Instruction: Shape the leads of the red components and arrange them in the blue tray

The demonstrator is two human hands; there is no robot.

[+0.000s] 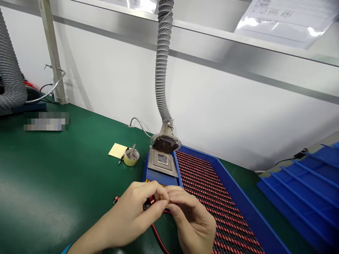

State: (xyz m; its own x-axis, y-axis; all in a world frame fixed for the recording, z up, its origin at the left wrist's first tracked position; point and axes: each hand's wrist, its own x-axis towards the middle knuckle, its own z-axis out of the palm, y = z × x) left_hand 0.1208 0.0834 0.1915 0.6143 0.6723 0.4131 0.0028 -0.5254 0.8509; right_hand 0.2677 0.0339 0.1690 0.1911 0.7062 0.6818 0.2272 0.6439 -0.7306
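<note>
In the head view my left hand (140,208) is closed, thumb and forefinger pinched, around a small red-and-black part (152,200) mostly hidden by my fingers. My right hand (193,218) is also closed; its thumb and forefinger meet the left fingertips, and what they pinch is too covered to make out. Both hands are just in front of a blue solder pot unit (161,178) with a square metal top (162,159). Right of it lies a blue tray (233,190) filled with rows of red-and-black parts (212,194).
A grey fume hose (162,67) ends in a hood (166,141) above the pot. Left are a round tin (131,158), a pen (123,155) and yellow paper (116,150). A red cable (159,238) runs below my hands. Blue ribbed trays (304,197) stand at right.
</note>
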